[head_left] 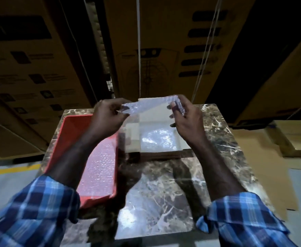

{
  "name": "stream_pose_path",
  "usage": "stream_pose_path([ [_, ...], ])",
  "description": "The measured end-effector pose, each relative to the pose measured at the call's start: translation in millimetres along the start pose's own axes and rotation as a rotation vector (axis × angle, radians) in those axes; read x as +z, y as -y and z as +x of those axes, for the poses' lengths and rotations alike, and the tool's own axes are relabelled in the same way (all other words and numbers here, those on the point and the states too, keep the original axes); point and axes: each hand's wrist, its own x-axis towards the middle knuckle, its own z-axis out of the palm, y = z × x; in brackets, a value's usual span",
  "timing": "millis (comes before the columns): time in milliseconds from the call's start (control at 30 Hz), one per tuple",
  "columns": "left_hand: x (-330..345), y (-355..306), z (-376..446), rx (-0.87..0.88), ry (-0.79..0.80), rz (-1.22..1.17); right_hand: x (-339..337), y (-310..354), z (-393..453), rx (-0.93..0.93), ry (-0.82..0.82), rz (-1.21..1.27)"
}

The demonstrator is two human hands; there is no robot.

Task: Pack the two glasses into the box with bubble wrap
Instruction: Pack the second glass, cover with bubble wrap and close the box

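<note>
Two hands hold one strip of bubble wrap (146,105) up in the air, stretched between them above the counter (164,184). Under the left forearm, a red tray (71,132) stands on the counter, and a sheet of bubble wrap (99,164) lies inside it. The left hand (108,116) pinches the left end of the strip between the thumb and the curled fingers. Below the strip, between the two hands and a little closer to the right one, the white box (157,139) stands open on the counter, with its lid raised behind. Something wrapped in shiny bubble wrap lies inside the box; I cannot tell if it is a glass. The right hand (187,118) grips the right end of the strip, where the wrap folds over the fingers (173,106). Both sleeves are blue check. To the right of the right hand, past the edge of the counter, flat cardboard (258,157) lies on the floor. Behind both hands, big brown cartons (164,47) stand in a row.
</note>
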Motion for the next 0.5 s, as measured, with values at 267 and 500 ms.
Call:
stream_pose_path([
  [267, 122, -66, -13, 0.021, -0.146, -0.157, -121, -45, -13, -0.293, -0.300, -0.197],
  [500, 198, -82, -82, -0.063, -0.031, -0.212, -170, -103, -78, -0.385, -0.193, -0.333],
])
